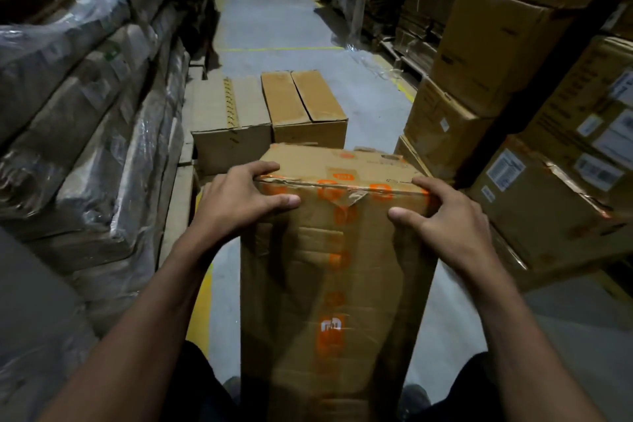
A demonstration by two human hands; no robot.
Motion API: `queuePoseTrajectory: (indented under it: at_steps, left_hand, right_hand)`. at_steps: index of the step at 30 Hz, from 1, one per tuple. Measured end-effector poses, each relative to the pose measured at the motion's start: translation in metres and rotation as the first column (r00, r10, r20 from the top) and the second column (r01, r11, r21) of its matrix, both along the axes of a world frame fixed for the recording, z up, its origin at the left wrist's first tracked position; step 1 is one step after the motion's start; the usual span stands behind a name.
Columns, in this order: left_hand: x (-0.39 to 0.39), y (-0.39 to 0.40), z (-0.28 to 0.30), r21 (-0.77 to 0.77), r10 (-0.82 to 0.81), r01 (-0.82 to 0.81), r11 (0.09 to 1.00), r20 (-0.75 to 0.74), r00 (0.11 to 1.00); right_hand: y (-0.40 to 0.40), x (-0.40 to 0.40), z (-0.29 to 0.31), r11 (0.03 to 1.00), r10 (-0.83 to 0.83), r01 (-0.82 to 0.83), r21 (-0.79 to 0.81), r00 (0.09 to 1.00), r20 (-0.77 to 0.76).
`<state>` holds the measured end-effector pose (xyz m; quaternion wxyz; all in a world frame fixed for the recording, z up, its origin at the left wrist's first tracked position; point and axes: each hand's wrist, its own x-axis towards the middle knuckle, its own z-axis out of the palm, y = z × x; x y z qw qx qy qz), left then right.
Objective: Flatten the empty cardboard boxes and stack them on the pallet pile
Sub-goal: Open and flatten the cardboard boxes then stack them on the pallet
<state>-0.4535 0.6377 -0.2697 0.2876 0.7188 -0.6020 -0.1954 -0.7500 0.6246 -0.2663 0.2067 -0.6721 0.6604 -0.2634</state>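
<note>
A tall brown cardboard box (335, 284) with orange printed tape down its near face stands upright on the floor between my legs. My left hand (239, 195) grips its top left corner, fingers over the top edge and thumb on the near face. My right hand (442, 212) grips the top right corner the same way. Just beyond it, two closed cardboard boxes sit side by side on the floor: a paler one (226, 127) on the left and a browner one (308, 110) on the right.
Plastic-wrapped stacks of flattened cardboard (85, 120) line the left side. Piled, labelled cartons (513, 86) fill the right. A grey aisle floor (274, 27) with yellow lines runs ahead between them, with loose plastic film (349, 3) at its right edge.
</note>
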Motion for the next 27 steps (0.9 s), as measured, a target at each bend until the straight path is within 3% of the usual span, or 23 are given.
queuePoseTrajectory:
  at_steps: [4, 7, 11, 13, 16, 21, 27]
  left_hand:
    - [-0.008, -0.011, -0.015, 0.083, -0.017, 0.016, 0.996, 0.007, 1.0]
    - [-0.014, -0.016, -0.037, 0.019, 0.036, -0.036, 0.999, 0.019, 0.999]
    - [-0.024, -0.011, -0.076, -0.065, 0.207, -0.242, 0.968, -0.335, 0.919]
    - [-0.031, -0.006, -0.096, -0.044, 0.239, -0.287, 0.957, -0.443, 0.864]
    - [-0.034, 0.007, -0.132, 0.068, 0.297, -0.309, 0.949, -0.531, 0.794]
    - [-0.033, 0.031, -0.191, 0.283, 0.399, -0.294, 0.913, -0.472, 0.786]
    - [-0.031, 0.023, -0.21, 0.331, 0.465, -0.344, 0.879, -0.434, 0.772]
  right_hand:
    - [-0.008, 0.004, -0.03, 0.998, -0.042, 0.038, 0.047, 0.996, 0.079]
    - [-0.011, 0.011, -0.069, 0.99, -0.137, 0.137, 0.018, 0.966, 0.218]
    - [-0.01, 0.037, -0.104, 0.955, -0.257, 0.298, 0.01, 0.803, 0.537]
    - [-0.009, 0.046, -0.117, 0.943, -0.297, 0.327, 0.061, 0.746, 0.596]
    - [0.001, 0.05, -0.147, 0.924, -0.366, 0.352, 0.147, 0.707, 0.606]
    - [0.026, 0.046, -0.205, 0.862, -0.501, 0.332, 0.382, 0.67, 0.548]
    - [0.016, 0.045, -0.222, 0.868, -0.483, 0.308, 0.39, 0.706, 0.518]
